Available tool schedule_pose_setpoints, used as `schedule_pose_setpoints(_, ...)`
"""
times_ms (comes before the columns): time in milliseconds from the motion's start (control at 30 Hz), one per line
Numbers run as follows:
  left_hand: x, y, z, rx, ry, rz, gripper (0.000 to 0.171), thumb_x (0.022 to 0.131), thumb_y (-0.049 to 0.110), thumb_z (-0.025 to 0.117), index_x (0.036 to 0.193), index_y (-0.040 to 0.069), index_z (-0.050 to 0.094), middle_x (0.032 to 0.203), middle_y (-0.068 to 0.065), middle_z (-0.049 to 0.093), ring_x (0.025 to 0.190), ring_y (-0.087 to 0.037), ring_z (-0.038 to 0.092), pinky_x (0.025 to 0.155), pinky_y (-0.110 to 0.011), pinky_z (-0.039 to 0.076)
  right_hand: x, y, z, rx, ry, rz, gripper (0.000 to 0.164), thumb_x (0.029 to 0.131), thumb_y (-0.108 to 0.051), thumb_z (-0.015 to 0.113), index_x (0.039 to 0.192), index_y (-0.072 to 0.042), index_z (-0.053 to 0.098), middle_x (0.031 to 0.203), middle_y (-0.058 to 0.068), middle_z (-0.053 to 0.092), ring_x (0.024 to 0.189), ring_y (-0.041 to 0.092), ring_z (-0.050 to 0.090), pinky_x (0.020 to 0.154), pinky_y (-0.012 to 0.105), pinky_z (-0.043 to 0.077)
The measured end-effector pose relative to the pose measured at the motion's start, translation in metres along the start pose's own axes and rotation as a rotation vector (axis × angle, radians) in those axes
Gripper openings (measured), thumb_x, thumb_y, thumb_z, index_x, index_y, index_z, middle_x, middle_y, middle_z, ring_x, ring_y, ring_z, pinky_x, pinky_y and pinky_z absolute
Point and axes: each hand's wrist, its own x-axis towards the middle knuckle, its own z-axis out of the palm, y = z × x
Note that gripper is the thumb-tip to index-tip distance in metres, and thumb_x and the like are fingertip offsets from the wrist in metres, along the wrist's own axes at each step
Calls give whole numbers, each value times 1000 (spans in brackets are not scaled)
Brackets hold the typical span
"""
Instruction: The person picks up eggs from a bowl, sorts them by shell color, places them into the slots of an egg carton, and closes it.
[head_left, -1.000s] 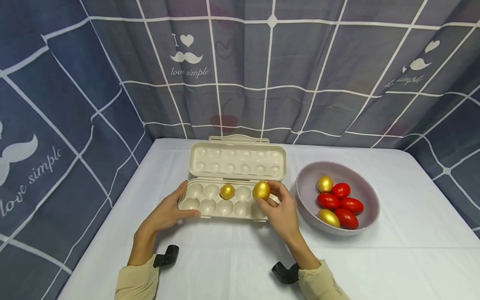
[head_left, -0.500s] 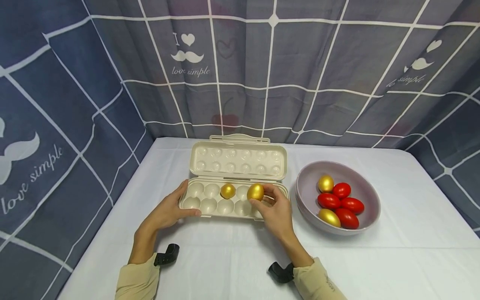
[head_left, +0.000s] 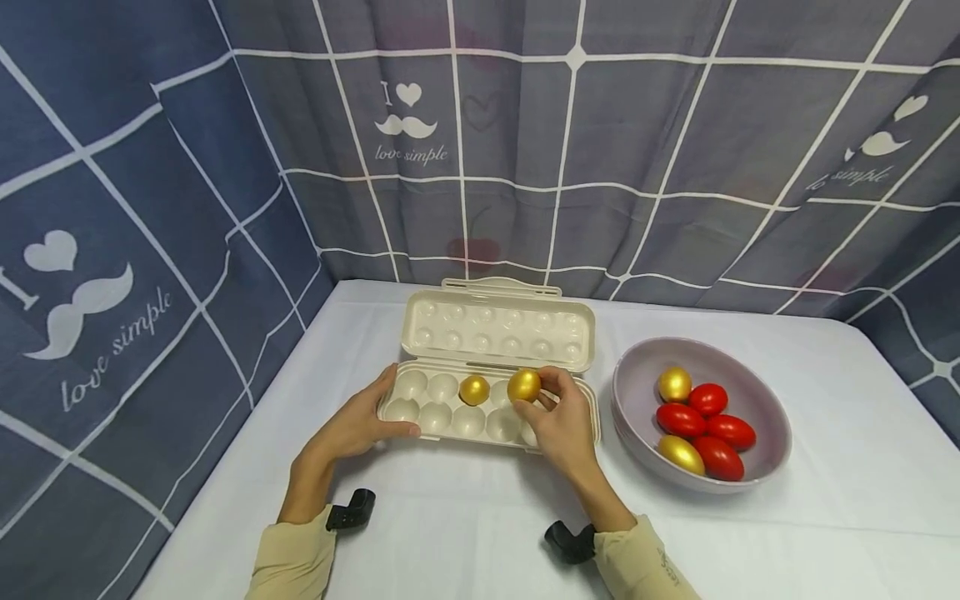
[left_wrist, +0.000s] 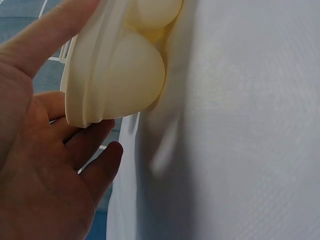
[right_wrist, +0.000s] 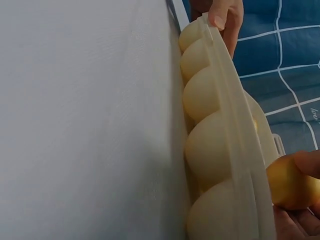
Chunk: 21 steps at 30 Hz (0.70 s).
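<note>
A cream plastic egg carton (head_left: 468, 422) lies with its lid (head_left: 498, 329) folded back behind it. My left hand (head_left: 358, 421) holds the carton's left end, thumb along the front rim and fingers round the far side; the left wrist view shows the rounded undersides of its cups (left_wrist: 132, 72). One golden egg (head_left: 474, 390) sits in the back row. My right hand (head_left: 567, 421) pinches another golden egg (head_left: 524, 386) between thumb and fingers over the back row, just right of the seated egg. That pinched egg (right_wrist: 290, 182) shows beside the carton's rim in the right wrist view.
A mauve bowl (head_left: 630, 375) stands right of the carton, close to my right hand. It holds red eggs (head_left: 680, 419) and golden eggs (head_left: 675, 384). A white cloth (head_left: 450, 533) covers the table, and grey-blue checked curtains (head_left: 510, 125) hang behind and at the sides.
My right hand has carried its golden egg a little leftward along the back row, toward the seated egg. The left hand keeps its place on the carton. The head view has shifted slightly.
</note>
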Motion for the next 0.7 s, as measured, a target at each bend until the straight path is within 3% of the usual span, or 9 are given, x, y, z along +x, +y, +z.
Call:
schedule_pose_setpoints(367, 0, 1, 0, 19, -6, -4, 112, 78, 32, 85, 154, -8, 13, 160, -26, 11, 147, -39, 10, 117, -55, 11, 8, 7, 8, -146, -33, 10, 43, 74, 10, 79, 110, 6, 57, 108, 20, 64, 104, 32, 62, 89, 33, 54)
schedule_pose_setpoints(700, 0, 0, -1, 19, -11, -1, 112, 78, 32, 84, 153, -9, 12, 160, -26, 11, 147, -39, 10, 117, -56, 11, 12, 8, 13, -322, -54, -54, 41, 71, 3, 84, 108, 1, 67, 100, 11, 65, 93, 26, 64, 82, 35, 56)
